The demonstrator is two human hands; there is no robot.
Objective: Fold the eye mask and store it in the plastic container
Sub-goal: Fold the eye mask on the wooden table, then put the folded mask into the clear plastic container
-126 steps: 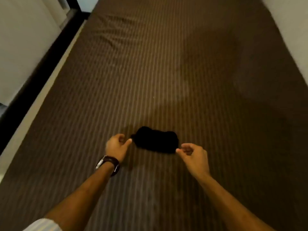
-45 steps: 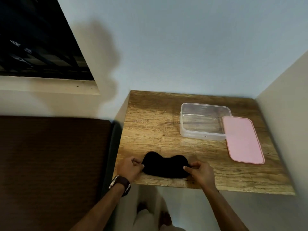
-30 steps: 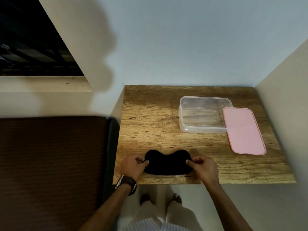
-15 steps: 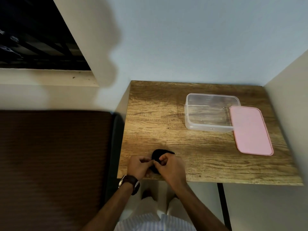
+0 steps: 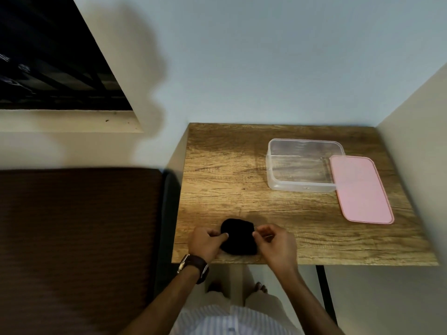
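Eye mask (image 5: 239, 238), black and doubled over into a compact pad, lies on the wooden worktop (image 5: 225, 180) close to the near edge, pinned between my two hands. My left hand (image 5: 205, 243), w/ a dark-strapped watch (image 5: 193, 263) on the wrist, is curled nearly closed, thumb and fingertips nipping the mask's left edge. My right hand (image 5: 278, 245) is likewise curled, thumb and forefinger pinched at the mask's right edge; how much cloth is in that pinch I cannot tell. Plastic container (image 5: 302, 165), clear and lidless, stands toward the far right of the worktop, well apart from the mask, nothing visible inside. Its pink lid (image 5: 360, 189) lies flat just beside it on the right, one corner overlapping the container's rim. Brown striped bed (image 5: 77, 238) runs along the worktop's left side; a dark window (image 5: 48, 56) sits above it in the wall.
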